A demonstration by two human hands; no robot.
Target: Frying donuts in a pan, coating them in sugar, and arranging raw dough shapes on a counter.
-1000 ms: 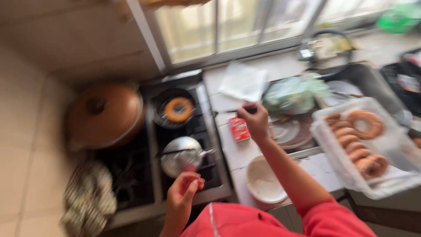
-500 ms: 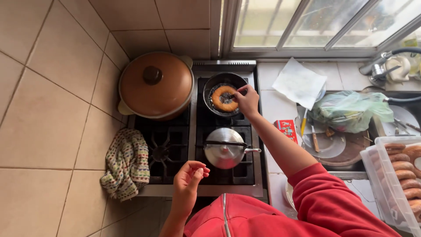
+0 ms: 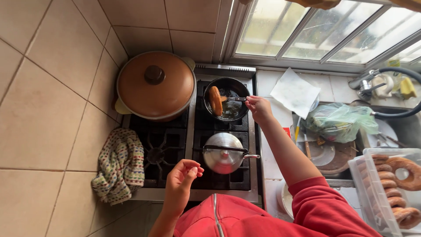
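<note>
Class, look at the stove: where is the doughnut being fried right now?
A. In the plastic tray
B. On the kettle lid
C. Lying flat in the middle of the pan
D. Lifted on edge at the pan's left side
D: the doughnut stands on edge against the left side of the black pan, propped by the utensil in the right hand.

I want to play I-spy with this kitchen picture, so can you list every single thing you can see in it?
doughnut: one, golden brown, lifted on edge in the black pan
black pan: one, back burner of the stove
utensil: one, thin and dark, reaching into the pan
big pot with lid: one, brown, back left burner
kettle: one, silver, front burner
stove: one, black grates
knitted cloth: one, multicoloured, left of the stove
paper sheet: one, white, on the counter
plastic bag: one, greenish, over the sink
clear tub of doughnuts: one, far right
left hand: empty, over the stove front
right hand: holding the utensil
</note>
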